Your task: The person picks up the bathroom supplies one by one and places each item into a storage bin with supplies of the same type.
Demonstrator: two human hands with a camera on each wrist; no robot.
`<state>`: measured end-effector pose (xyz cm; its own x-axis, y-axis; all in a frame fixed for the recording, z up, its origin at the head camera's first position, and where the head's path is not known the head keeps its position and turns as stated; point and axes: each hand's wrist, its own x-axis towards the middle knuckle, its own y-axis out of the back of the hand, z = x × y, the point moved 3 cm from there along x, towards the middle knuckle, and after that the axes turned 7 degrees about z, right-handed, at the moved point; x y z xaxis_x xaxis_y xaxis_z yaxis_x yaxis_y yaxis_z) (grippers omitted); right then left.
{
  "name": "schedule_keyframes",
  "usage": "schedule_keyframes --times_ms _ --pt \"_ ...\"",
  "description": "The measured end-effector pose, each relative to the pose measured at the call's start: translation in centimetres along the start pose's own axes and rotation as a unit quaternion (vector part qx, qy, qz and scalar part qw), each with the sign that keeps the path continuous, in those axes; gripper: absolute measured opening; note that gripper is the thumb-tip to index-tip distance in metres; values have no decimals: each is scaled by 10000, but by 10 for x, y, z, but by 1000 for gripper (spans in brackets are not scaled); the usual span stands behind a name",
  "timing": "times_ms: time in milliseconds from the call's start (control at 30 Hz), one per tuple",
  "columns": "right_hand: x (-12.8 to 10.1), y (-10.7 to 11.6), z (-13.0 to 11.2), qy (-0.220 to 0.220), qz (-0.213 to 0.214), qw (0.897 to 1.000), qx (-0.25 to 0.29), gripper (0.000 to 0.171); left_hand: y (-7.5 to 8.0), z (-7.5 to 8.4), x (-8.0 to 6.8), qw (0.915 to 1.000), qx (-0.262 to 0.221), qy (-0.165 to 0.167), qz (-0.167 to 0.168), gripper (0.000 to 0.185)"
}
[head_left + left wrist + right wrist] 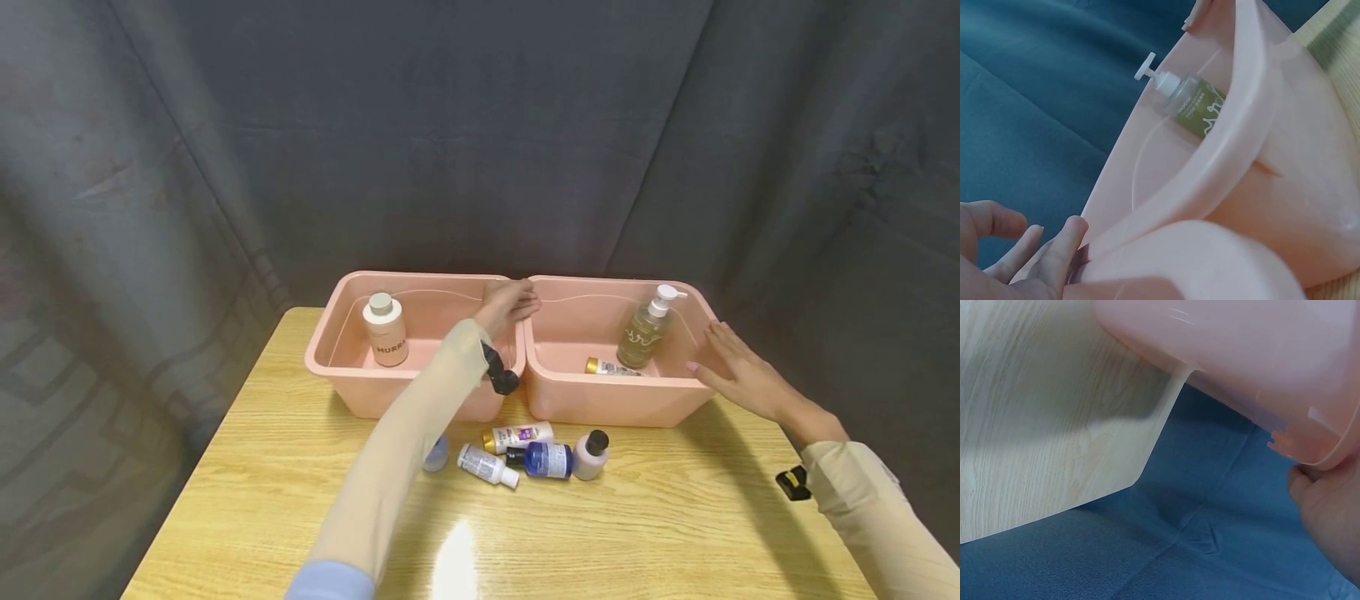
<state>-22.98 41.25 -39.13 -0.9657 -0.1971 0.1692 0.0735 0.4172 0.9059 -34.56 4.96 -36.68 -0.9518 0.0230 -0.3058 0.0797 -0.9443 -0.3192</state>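
Two pink bins stand side by side at the table's far end. My left hand (512,302) reaches over to their far rims where they meet, fingers (1054,250) lying straight against the corner. The left bin (405,402) holds an upright cream bottle (386,333). Inside the right bin (615,404) are a green pump bottle (645,333) and a small gold-capped bottle (611,367) lying down. My right hand (731,368) rests flat on that bin's right rim. The right wrist view shows the hand (1329,512) just under the bin's lip (1310,431).
Several small bottles lie on the wooden table (262,500) in front of the bins: a purple-labelled one (521,435), a white one (486,464), a blue one (547,459) and a black-capped one (590,455). Dark cloth hangs behind and beside the table.
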Motion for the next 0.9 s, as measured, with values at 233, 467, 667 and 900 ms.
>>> schedule_keyframes --times_ms 233,467,667,900 --pt "0 0 0 41 -16 10000 -3 82 4 4 2 9998 26 164 -86 37" --pt "1 0 -1 -43 -11 10000 38 82 7 8 -1 9994 130 126 -309 36" --pt "0 -1 0 -58 15 10000 47 83 5 9 -4 9981 -203 119 -571 38" --pt "1 -1 0 -56 26 10000 40 83 4 12 -9 9966 197 132 -784 39"
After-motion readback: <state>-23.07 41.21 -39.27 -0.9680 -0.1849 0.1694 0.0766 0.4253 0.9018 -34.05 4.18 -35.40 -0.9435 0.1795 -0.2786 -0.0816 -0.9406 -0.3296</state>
